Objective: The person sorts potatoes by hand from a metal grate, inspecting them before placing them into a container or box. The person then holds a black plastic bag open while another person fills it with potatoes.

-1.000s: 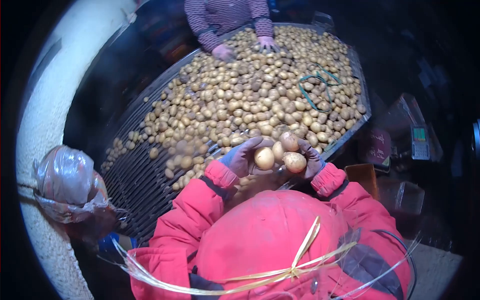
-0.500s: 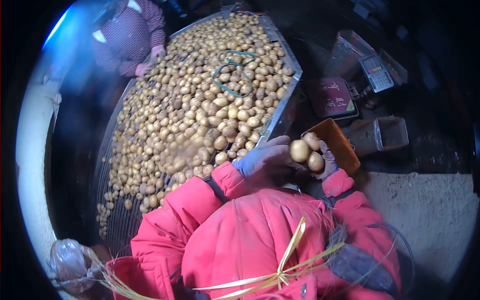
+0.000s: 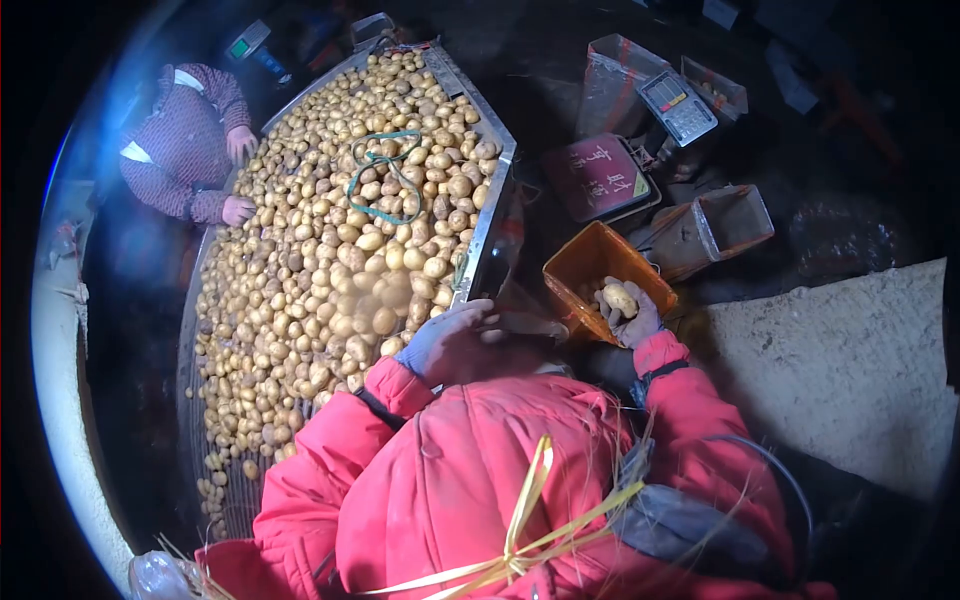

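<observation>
My right hand (image 3: 640, 318), gloved, curls around a potato (image 3: 620, 299) over the mouth of an orange bin (image 3: 572, 262). The bin's inside is dark and partly hidden by that hand. My left hand (image 3: 450, 333), in a blue-grey glove, is open with its fingers stretched out, holding nothing. It hovers by the near right corner of a sorting table, close to the table's metal edge (image 3: 497, 185). Many loose potatoes (image 3: 330, 250) cover the table. A green strap (image 3: 385, 212) lies looped on top of them.
Across the table, a co-worker's hands (image 3: 240, 144) rest at the potatoes' far left edge. Right of the table are a red platform scale (image 3: 597, 177), its keypad display (image 3: 678, 105) and clear-sided containers (image 3: 735, 218). A pale ledge (image 3: 830, 360) lies at right.
My right hand has moved with potatoes from beside my left hand to over the orange bin; three showed before, one shows clearly now. My hands are farther apart. The view has shifted.
</observation>
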Action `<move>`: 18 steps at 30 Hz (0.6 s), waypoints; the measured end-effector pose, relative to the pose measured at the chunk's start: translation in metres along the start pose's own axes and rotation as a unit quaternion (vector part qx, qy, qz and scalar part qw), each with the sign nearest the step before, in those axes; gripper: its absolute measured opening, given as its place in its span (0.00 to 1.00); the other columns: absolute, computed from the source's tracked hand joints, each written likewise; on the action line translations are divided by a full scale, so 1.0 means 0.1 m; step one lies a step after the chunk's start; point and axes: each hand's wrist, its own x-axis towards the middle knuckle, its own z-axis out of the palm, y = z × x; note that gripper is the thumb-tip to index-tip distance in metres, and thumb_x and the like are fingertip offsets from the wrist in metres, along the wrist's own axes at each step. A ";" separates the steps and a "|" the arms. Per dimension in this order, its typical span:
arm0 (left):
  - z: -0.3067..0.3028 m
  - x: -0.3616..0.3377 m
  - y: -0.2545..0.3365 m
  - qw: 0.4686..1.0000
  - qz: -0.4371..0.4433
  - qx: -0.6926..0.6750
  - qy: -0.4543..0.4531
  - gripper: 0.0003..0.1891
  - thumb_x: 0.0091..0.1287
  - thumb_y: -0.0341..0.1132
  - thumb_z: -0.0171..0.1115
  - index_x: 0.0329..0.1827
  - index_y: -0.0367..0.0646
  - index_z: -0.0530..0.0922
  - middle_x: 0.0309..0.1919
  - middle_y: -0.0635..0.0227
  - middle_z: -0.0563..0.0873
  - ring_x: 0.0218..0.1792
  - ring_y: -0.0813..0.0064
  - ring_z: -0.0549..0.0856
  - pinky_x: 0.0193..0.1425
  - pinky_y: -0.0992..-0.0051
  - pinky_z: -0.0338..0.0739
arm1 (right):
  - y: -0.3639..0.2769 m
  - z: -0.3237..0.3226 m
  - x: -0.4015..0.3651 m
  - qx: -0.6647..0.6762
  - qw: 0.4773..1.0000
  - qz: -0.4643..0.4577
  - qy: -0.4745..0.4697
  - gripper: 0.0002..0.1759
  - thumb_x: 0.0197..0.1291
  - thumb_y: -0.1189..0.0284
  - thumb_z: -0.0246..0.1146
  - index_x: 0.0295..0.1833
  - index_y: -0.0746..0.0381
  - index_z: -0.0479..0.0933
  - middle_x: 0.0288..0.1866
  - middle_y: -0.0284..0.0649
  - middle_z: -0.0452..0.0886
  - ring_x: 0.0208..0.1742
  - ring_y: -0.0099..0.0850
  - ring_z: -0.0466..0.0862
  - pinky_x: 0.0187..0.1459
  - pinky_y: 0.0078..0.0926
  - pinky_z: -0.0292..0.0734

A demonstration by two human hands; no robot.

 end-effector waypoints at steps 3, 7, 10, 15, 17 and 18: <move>-0.10 -0.07 -0.01 0.985 0.058 0.160 -0.028 0.25 0.77 0.43 0.56 0.71 0.41 0.68 0.64 0.62 0.77 0.59 0.65 0.82 0.69 0.54 0.75 | -0.03 0.11 0.04 0.031 0.998 0.047 0.007 0.26 0.67 0.53 0.62 0.63 0.56 0.79 0.54 0.50 0.82 0.40 0.33 0.86 0.30 0.19 0.83; -0.28 -0.13 -0.08 0.944 0.045 0.324 0.045 0.23 0.76 0.44 0.57 0.68 0.42 0.70 0.63 0.64 0.79 0.60 0.64 0.81 0.69 0.56 0.75 | 0.00 0.19 0.09 0.018 0.996 0.087 -0.001 0.27 0.66 0.49 0.61 0.63 0.55 0.79 0.54 0.50 0.82 0.34 0.30 0.85 0.28 0.19 0.82; -0.33 -0.25 -0.08 0.980 0.016 0.185 0.078 0.23 0.75 0.45 0.59 0.67 0.43 0.71 0.60 0.66 0.80 0.59 0.65 0.82 0.67 0.58 0.76 | -0.02 0.10 0.18 0.048 0.996 0.070 -0.022 0.26 0.65 0.52 0.64 0.62 0.56 0.79 0.55 0.49 0.82 0.41 0.34 0.86 0.36 0.23 0.85; -0.21 -0.42 -0.01 0.986 -0.008 0.032 0.166 0.21 0.75 0.44 0.58 0.67 0.44 0.73 0.60 0.67 0.80 0.57 0.68 0.83 0.65 0.62 0.77 | 0.02 -0.51 0.32 -0.419 0.852 -0.286 0.127 0.21 0.64 0.58 0.67 0.59 0.54 0.79 0.57 0.43 0.80 0.56 0.37 0.82 0.55 0.36 0.83; -0.31 -0.58 -0.05 0.976 0.040 0.127 0.171 0.21 0.75 0.43 0.57 0.66 0.43 0.74 0.60 0.67 0.81 0.56 0.69 0.83 0.61 0.66 0.79 | -0.16 -0.69 0.66 -0.148 0.937 -0.110 0.297 0.23 0.64 0.57 0.64 0.62 0.52 0.76 0.58 0.38 0.77 0.62 0.38 0.78 0.64 0.42 0.76; -0.31 -0.64 -0.09 0.967 0.038 0.038 0.248 0.22 0.75 0.42 0.59 0.68 0.41 0.74 0.58 0.68 0.82 0.53 0.71 0.84 0.58 0.69 0.81 | -0.18 -0.73 0.70 -0.164 0.936 -0.087 0.300 0.25 0.66 0.54 0.62 0.65 0.50 0.74 0.60 0.36 0.77 0.61 0.37 0.78 0.63 0.41 0.76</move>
